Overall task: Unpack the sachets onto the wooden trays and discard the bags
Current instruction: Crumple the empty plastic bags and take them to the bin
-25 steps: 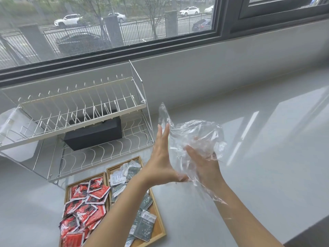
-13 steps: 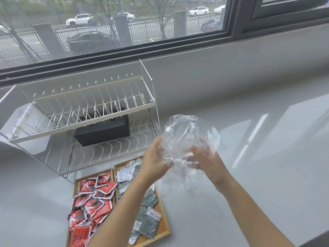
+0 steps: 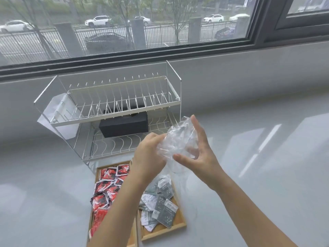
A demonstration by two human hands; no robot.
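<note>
A crumpled clear plastic bag [image 3: 175, 139] is bunched between both my hands above the counter. My left hand [image 3: 149, 155] grips its left side with curled fingers. My right hand [image 3: 199, 152] presses against its right side, fingers spread. Below them two wooden trays lie side by side: the left tray [image 3: 97, 172] holds several red sachets [image 3: 106, 189], the right tray [image 3: 179, 223] holds several grey and white sachets [image 3: 163, 209]. My left forearm hides part of both trays.
A white wire dish rack [image 3: 121, 104] stands behind the trays with a black box [image 3: 124, 125] on its lower shelf and a white pouch [image 3: 55, 114] at its left end. The grey counter [image 3: 258, 166] stretches to the right under a window.
The bag has been squeezed from a loose open shape into a tighter bundle between my hands. The view has shifted, so the rack and trays now sit further right.
</note>
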